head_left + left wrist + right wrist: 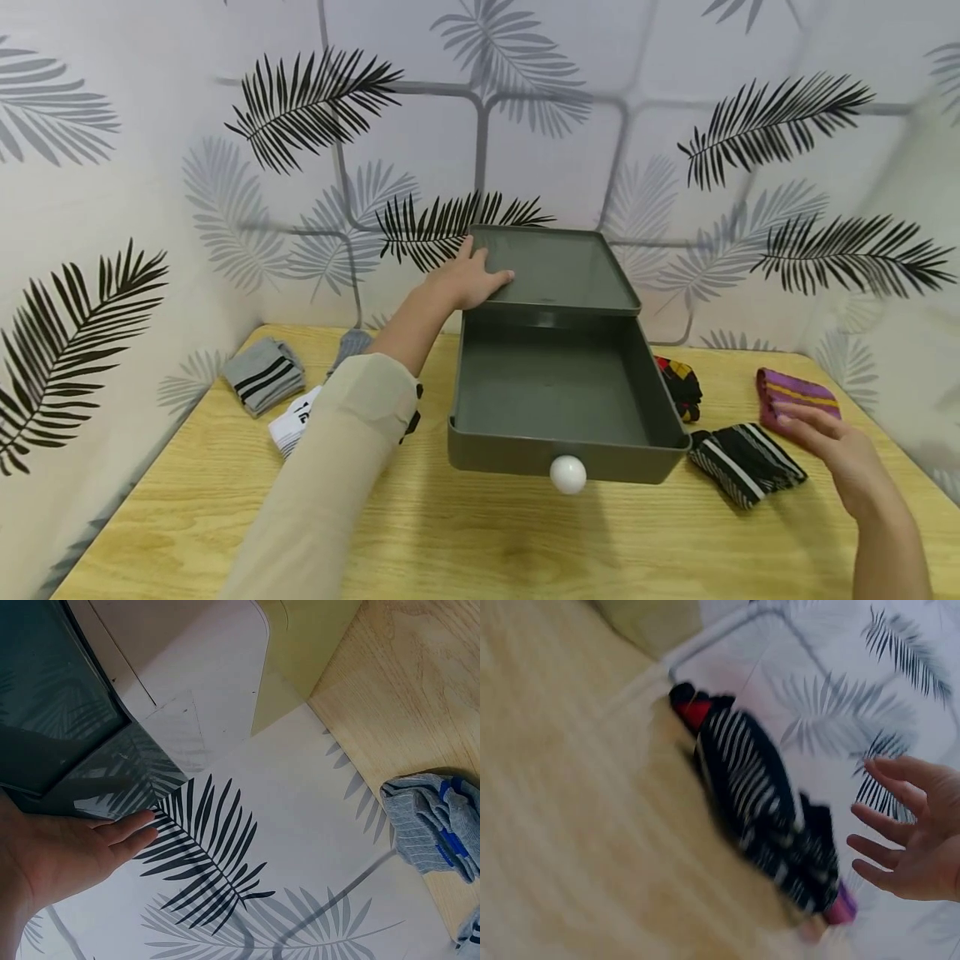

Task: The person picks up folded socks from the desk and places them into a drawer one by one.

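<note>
A dark grey box-shaped drawer unit [558,262] stands on the table with its drawer [502,450] pulled out toward me. A round white knob [567,474] sits on the drawer front. My left hand [465,279] rests on the left edge of the unit's top, fingers extended; the left wrist view shows them straight along the dark side. Over the right of the table hovers my right hand [847,454], its fingers spread and loosely bent, holding nothing. Nearest to it lie a folded black-and-white striped sock [750,462] and a purple sock with yellow stripes [802,396].
Left of the unit lie a grey sock with black stripes [262,375], a white sock [292,421] and a blue-grey sock [442,817]. A black, red and yellow sock [678,387] is beside the drawer's right wall. Leaf-patterned cloth [420,133] hangs behind the wooden table [187,508].
</note>
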A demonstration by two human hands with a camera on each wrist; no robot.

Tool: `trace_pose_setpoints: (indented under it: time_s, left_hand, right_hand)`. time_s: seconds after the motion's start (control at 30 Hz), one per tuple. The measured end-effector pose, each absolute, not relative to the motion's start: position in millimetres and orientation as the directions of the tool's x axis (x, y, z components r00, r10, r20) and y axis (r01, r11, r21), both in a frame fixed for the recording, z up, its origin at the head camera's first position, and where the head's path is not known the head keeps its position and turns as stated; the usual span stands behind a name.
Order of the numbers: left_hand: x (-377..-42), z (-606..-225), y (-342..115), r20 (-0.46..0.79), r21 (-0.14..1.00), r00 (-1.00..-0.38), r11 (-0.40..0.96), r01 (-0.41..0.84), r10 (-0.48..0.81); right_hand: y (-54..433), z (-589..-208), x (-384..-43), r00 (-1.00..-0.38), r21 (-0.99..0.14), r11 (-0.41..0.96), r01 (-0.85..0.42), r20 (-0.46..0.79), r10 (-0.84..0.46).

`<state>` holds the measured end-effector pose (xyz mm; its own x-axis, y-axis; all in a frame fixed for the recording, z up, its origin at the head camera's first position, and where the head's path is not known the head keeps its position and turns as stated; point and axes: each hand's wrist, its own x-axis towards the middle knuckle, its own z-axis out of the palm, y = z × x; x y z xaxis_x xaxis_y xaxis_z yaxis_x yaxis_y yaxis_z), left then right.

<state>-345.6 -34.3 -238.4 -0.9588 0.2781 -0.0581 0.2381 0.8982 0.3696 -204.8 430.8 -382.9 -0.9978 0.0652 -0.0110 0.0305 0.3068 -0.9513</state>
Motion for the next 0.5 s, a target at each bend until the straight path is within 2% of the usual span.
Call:
trace_pose_setpoints:
  time_s: [0.1,0.17,0.5]
  left_hand:
    - [-345,-238,-35,-0.062,0.37,-0.959,0.899,0.234,0.275]
    - [-345,-238,-36,-0.063,0.371,-0.959,0.898,0.235,0.277]
    - [-344,-237,-34,-0.066,0.38,-0.957,0.894,0.238,0.283]
  right_hand:
    - [435,-394,-204,-0.997,-0.876,0.48,0.032,-0.06,-0.043]
    - [435,-401,-204,-0.993,-0.848,0.53,0.023,-0.081,-0.087]
    - [430,-409,-203,-0.987,-0.802,0.598,-0.002,-0.095,-0.131]
